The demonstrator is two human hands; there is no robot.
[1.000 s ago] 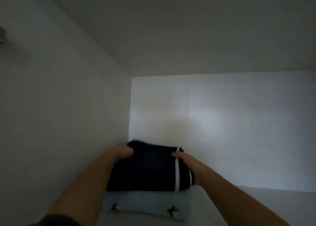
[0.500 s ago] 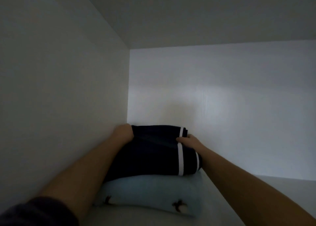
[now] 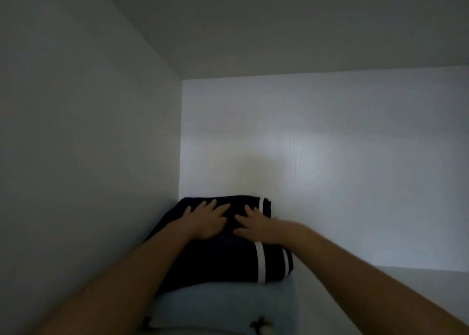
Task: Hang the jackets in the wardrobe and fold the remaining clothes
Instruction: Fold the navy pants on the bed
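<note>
Head view: folded navy garment [image 3: 223,256], white stripes, atop pale-blue one [image 3: 223,306].

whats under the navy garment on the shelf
A folded light blue garment lies under the navy garment. Only its front edge shows; the rest, and anything beneath it, is covered.

Both hands flat, palms down, fingers spread on folded navy garment w/ white stripes [image 3: 223,256]. Left hand [image 3: 205,220] just beside right hand [image 3: 256,224]. Under them, pale blue folded garment [image 3: 223,306]; wardrobe side wall [image 3: 88,169] left of the grip.
</note>
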